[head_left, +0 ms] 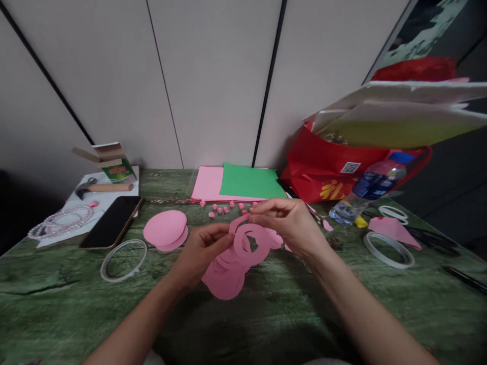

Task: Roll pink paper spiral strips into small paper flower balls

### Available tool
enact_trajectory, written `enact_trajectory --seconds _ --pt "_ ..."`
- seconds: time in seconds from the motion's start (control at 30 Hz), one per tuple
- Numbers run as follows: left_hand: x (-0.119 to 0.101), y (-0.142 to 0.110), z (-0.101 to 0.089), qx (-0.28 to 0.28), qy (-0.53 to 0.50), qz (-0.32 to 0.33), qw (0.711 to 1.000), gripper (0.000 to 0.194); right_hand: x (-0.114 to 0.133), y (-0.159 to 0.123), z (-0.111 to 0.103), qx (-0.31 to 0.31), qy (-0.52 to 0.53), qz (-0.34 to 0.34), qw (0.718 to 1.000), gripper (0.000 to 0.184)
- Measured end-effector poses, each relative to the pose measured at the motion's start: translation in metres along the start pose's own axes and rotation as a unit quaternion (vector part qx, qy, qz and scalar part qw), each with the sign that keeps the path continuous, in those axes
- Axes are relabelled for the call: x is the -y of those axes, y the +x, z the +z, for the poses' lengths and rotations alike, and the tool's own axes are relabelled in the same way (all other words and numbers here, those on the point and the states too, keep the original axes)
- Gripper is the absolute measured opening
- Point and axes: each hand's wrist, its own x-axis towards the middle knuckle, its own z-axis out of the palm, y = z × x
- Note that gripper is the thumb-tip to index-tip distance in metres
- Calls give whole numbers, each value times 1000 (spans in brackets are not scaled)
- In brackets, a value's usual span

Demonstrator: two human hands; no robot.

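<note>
Between both hands I hold a pink paper spiral (262, 245), its curled strip raised above the table. My left hand (203, 250) pinches the strip between thumb and fingers. The fingertips of my right hand (287, 223) are closed on the upper end of the same strip. Beneath lie several pink paper pieces (226, 284) with rounded edges, partly covered by the spiral and my left hand. Left of them rests a stack of pink paper circles (165, 229). Small pink rolled paper roses (226, 209) are scattered just beyond my hands.
Green sheet (249, 181) and pink sheets lie at the back. A red bag (315, 170), a bottle (371, 187), a tape roll (388, 250) and scissors stand or lie right. On the left are another tape roll (124, 261), a phone (112, 223), a hammer (106, 187), beads and a small box (119, 170).
</note>
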Motion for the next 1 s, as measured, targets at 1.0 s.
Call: enact_trajectory --seconds 1.0 --pt "-5 1 1 -31 12 23 999 18 4 -2 8 57 10 30 998 14"
